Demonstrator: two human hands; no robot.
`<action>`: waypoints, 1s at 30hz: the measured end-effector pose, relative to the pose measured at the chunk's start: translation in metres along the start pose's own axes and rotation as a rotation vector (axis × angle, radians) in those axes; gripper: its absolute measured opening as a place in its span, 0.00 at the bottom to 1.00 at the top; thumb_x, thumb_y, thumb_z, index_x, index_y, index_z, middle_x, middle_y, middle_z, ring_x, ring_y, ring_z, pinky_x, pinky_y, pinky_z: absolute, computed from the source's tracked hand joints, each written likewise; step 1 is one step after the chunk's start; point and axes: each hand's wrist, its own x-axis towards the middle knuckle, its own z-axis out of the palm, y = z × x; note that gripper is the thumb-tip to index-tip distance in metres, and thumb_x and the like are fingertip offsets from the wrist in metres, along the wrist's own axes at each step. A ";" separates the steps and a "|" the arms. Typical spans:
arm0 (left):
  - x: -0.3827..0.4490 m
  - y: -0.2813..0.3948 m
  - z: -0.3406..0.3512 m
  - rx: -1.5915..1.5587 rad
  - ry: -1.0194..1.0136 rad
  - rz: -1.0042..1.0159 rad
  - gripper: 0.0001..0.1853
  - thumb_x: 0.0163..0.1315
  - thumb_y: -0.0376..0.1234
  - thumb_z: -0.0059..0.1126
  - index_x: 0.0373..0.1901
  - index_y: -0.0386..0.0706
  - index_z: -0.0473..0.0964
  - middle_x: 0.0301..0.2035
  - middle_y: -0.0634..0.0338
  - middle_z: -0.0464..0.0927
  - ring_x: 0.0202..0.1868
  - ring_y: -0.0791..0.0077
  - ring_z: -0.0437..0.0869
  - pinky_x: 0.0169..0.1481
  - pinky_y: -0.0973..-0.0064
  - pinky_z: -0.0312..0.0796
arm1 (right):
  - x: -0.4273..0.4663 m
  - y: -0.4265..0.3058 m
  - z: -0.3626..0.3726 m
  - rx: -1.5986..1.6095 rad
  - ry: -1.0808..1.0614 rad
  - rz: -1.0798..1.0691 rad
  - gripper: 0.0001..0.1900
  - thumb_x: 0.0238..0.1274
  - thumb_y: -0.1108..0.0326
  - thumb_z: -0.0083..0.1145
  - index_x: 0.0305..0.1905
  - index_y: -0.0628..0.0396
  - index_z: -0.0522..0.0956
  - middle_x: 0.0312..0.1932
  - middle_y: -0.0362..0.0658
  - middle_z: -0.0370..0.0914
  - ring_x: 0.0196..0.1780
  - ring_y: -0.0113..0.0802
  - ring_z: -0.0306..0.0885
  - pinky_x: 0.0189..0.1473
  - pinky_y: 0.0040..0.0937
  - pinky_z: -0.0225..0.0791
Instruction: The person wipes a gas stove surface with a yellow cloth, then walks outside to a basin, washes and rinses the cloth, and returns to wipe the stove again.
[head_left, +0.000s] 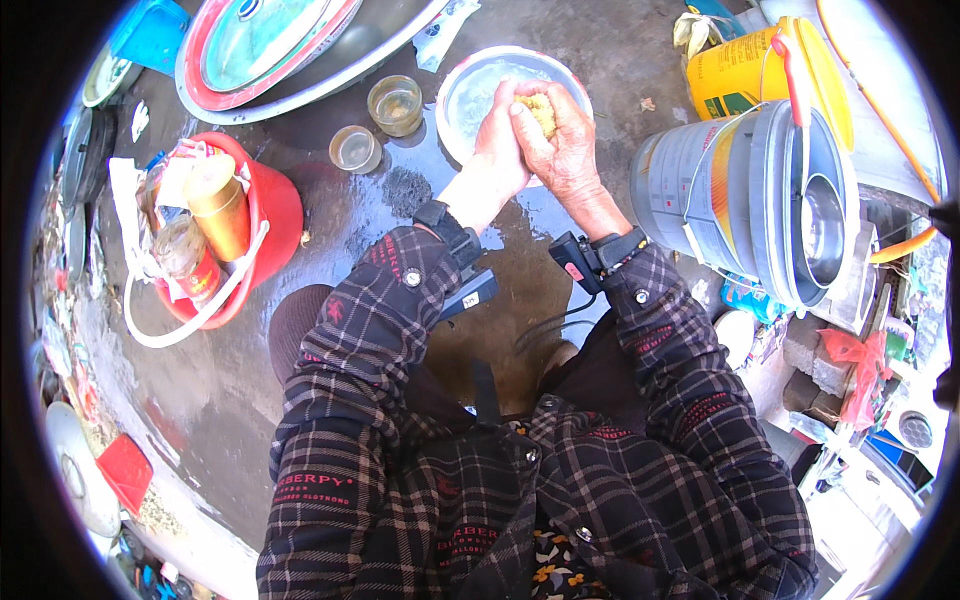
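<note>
Both palms are cupped together above a white enamel basin (460, 101) with a red-marked rim and cloudy water in it. A yellow, crumbly-looking lump (541, 111) shows between the fingers; its lower part is hidden. My left hand (499, 146) presses on it from the left side. From the right, my right hand (561, 150) wraps it, the thumb lying across toward the left hand. Just left of the basin stand two glass jars or cups, the farther one (395, 106) and the nearer one (355, 149), seemingly holding liquid.
A red bucket (277, 202) packed with jars and a gold canister (217, 196) stands left. Large nested basins (315, 82) lie at the upper left. On the right are a grey bucket (675, 187) holding a metal bowl (823, 225) and a yellow bucket (731, 71). Wet concrete floor (495, 300) lies below.
</note>
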 end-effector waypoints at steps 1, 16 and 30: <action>0.000 0.000 0.003 0.021 0.020 0.040 0.23 0.61 0.50 0.43 0.48 0.43 0.65 0.43 0.55 0.72 0.47 0.65 0.74 0.51 0.65 0.68 | 0.001 -0.002 -0.001 -0.029 0.015 -0.037 0.07 0.49 0.71 0.56 0.34 0.59 0.72 0.32 0.47 0.74 0.37 0.42 0.75 0.40 0.32 0.67; 0.026 0.021 0.088 0.280 0.143 0.351 0.13 0.62 0.38 0.44 0.30 0.36 0.71 0.27 0.56 0.74 0.32 0.69 0.78 0.35 0.74 0.72 | 0.083 -0.045 -0.052 -0.078 0.212 -0.078 0.03 0.55 0.73 0.48 0.32 0.60 0.72 0.26 0.48 0.71 0.29 0.43 0.72 0.33 0.31 0.66; -0.120 0.076 0.230 0.437 -0.030 -0.033 0.30 0.62 0.55 0.34 0.53 0.40 0.64 0.48 0.54 0.71 0.48 0.66 0.75 0.54 0.62 0.66 | 0.130 -0.176 -0.121 0.549 0.311 0.438 0.08 0.60 0.66 0.51 0.35 0.61 0.72 0.26 0.38 0.73 0.32 0.23 0.67 0.36 0.23 0.65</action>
